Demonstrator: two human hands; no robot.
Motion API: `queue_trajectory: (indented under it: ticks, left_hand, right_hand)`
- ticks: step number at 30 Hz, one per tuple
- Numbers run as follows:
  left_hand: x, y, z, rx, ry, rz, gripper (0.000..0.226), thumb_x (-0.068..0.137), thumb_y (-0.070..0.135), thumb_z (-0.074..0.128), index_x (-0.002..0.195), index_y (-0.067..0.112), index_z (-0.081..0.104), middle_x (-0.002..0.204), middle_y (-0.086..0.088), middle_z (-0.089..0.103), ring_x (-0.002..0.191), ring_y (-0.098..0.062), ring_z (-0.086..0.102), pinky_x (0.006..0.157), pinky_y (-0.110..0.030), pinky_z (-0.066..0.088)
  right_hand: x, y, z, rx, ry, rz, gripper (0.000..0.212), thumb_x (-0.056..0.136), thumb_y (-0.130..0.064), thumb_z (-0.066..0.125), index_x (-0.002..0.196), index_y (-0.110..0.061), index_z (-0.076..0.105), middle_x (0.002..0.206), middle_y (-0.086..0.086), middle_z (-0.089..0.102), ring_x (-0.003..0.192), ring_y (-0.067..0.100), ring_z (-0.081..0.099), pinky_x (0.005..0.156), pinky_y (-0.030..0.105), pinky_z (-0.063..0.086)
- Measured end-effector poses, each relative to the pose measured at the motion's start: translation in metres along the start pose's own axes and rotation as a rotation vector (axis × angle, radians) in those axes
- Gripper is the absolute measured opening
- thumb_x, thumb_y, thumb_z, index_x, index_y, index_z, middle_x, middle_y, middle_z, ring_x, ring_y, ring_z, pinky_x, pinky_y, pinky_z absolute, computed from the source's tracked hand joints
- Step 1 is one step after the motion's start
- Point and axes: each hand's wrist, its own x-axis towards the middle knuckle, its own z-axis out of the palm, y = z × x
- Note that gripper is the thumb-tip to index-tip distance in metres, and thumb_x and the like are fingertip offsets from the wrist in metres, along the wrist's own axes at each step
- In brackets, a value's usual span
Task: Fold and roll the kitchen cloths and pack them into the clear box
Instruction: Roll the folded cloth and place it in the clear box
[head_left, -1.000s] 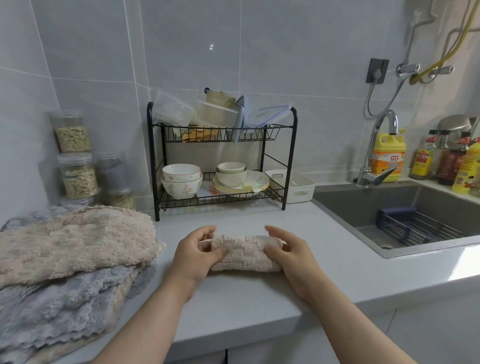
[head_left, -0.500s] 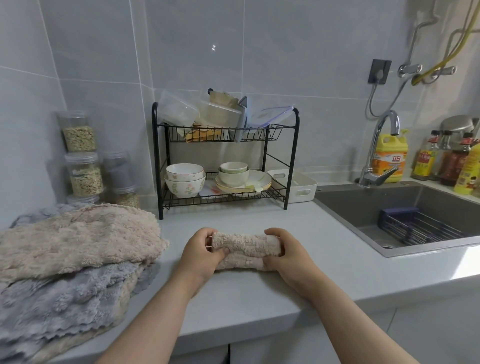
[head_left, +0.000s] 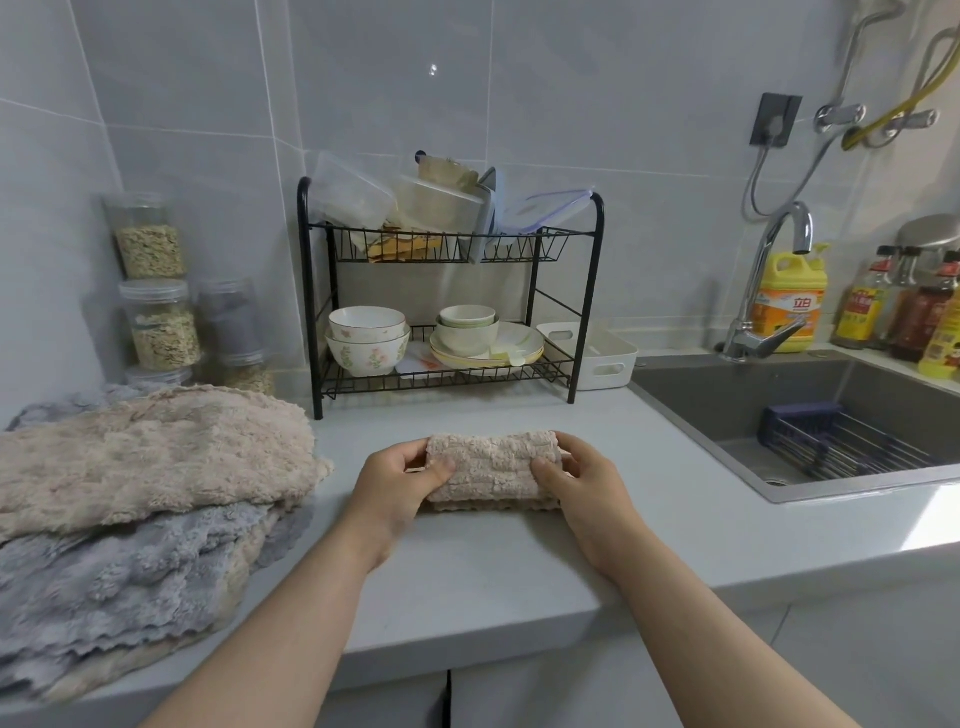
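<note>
Gripping both ends keeps the roll from springing open: the left hand and right hand each curl round an end of the beige cloth, thumbs pressed on its near face, at frame centre on the counter. Unrolled cloths wait at left. Against half a second earlier, the roll looks fuller, with less loose flap beneath.
</note>
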Motion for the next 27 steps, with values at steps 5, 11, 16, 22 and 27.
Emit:
queue_trajectory:
  ticks: [5, 11, 16, 22, 27]
  left_hand:
    - [-0.005, -0.001, -0.001, 0.105, -0.018, -0.008, 0.013, 0.089, 0.015, 0.067, 0.102, 0.012, 0.071, 0.08, 0.012, 0.07, 0.079, -0.009, 0.063, 0.077, -0.025, 0.047]
    - [-0.009, 0.0, 0.001, 0.349, 0.01, 0.004, 0.024, 0.095, 0.028, 0.058, 0.073, 0.019, 0.062, 0.062, 0.009, 0.061, 0.06, -0.015, 0.054, 0.063, -0.033, 0.043]
    - [-0.009, 0.002, 0.002, 0.277, 0.038, -0.068, 0.018, 0.091, 0.022, 0.064, 0.107, 0.03, 0.067, 0.099, 0.015, 0.073, 0.095, -0.003, 0.066, 0.093, -0.031, 0.051]
    - [-0.008, 0.012, 0.006, 0.337, 0.081, -0.153, 0.024, 0.088, 0.015, 0.067, 0.09, 0.038, 0.066, 0.085, 0.013, 0.072, 0.08, -0.006, 0.066, 0.076, -0.03, 0.05]
    - [-0.001, 0.023, 0.006, 0.358, 0.054, -0.295, 0.02, 0.086, 0.012, 0.068, 0.09, 0.032, 0.067, 0.081, 0.011, 0.072, 0.075, -0.002, 0.064, 0.07, -0.021, 0.047]
  right_hand:
    - [-0.004, 0.0, -0.004, -0.095, -0.039, -0.029, 0.017, 0.097, -0.026, 0.056, 0.107, -0.028, 0.07, 0.098, -0.003, 0.074, 0.094, 0.014, 0.068, 0.087, 0.029, 0.05]
    - [-0.003, 0.006, -0.006, -0.179, 0.001, -0.004, 0.012, 0.095, -0.032, 0.058, 0.102, -0.037, 0.066, 0.093, -0.006, 0.072, 0.089, 0.009, 0.064, 0.076, 0.019, 0.047]
    - [0.001, 0.01, -0.007, -0.207, 0.008, 0.092, 0.033, 0.091, -0.027, 0.063, 0.119, -0.044, 0.056, 0.094, -0.016, 0.066, 0.082, -0.004, 0.061, 0.071, 0.012, 0.043]
    - [0.002, -0.003, -0.007, -0.188, 0.031, 0.245, 0.032, 0.089, -0.019, 0.067, 0.114, -0.04, 0.062, 0.09, -0.016, 0.069, 0.085, -0.002, 0.064, 0.079, 0.016, 0.046]
    - [0.008, -0.024, -0.003, -0.234, 0.021, 0.43, 0.03, 0.091, -0.018, 0.064, 0.116, -0.034, 0.061, 0.1, -0.011, 0.07, 0.091, -0.003, 0.063, 0.081, 0.012, 0.047]
